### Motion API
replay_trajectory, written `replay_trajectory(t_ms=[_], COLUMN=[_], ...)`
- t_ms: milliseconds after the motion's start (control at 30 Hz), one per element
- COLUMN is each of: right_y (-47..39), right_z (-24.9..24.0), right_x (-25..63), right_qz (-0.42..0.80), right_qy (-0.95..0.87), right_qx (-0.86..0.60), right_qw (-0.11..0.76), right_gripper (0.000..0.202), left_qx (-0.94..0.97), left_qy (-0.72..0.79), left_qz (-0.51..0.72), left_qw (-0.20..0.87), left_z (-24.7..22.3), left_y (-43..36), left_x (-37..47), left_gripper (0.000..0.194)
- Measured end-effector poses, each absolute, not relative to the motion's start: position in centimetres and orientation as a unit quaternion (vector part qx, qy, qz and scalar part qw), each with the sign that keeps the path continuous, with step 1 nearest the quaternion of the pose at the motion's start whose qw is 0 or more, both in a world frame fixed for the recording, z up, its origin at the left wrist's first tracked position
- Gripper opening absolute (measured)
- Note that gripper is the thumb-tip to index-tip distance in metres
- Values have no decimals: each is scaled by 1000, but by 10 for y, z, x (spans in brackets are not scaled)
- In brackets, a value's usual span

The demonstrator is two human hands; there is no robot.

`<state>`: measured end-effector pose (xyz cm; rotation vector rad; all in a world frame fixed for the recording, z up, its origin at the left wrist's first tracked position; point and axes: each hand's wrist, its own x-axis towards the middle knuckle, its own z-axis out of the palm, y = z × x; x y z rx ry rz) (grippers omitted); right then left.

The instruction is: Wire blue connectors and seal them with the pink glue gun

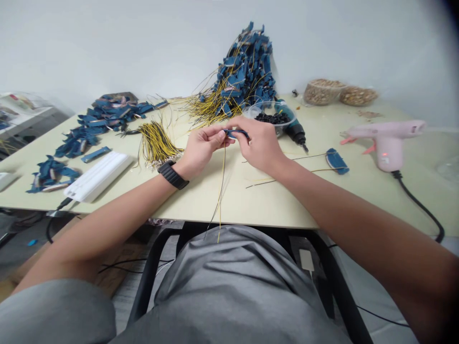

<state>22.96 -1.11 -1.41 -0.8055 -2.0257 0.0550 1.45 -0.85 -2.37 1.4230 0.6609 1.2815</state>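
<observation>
Over the middle of the table, my left hand (206,147) and my right hand (260,142) meet around one small blue strip-like piece (236,134). Both hands are closed on it, fingertips pinching its two ends, and the fingers hide part of it. From the piece a yellow wire and a black wire (222,184) hang down past the table's front edge. Under my right forearm lie more thin wires, joined to another blue piece (337,161). A bundle of yellow and black wires (157,142) rests left of my left hand.
Wired blue pieces are heaped (247,71) at the back. More blue pieces (107,114) and a white box (99,177) lie left. A tub of black bits (274,117), a power driver (296,129), bags of tan bits (324,91) and a pink glue gun (389,141) stand right.
</observation>
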Motion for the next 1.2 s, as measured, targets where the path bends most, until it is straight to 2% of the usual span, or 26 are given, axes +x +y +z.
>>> replay_trajectory(t_ms=[167,300,533,733,933,1200], right_y=[-12,-9,-5,-2,-4,-5], right_z=[-11,-14,-23,-25,-21,-20], right_x=[229,227,228,228,226,225], right_qz=[80,106,138,174,237,249], right_qy=[-804,-789,-776,-771,-753,-746], right_qx=[-360,-364,-383,-377,-370,-372], right_qw=[467,483,483,483,490,493], right_gripper=[32,27,20,16,25,29], left_qx=[592,583,591,608,626,643], left_qy=[296,293,324,269,240,225], left_qz=[514,529,532,535,538,537], left_qw=[546,542,512,521,511,498], left_z=[-22,-20,-18,-25,-33,-32], left_y=[-6,-5,-4,3,14,14], left_x=[14,15,15,10,6,4], left_gripper=[17,2,17,11,24,20])
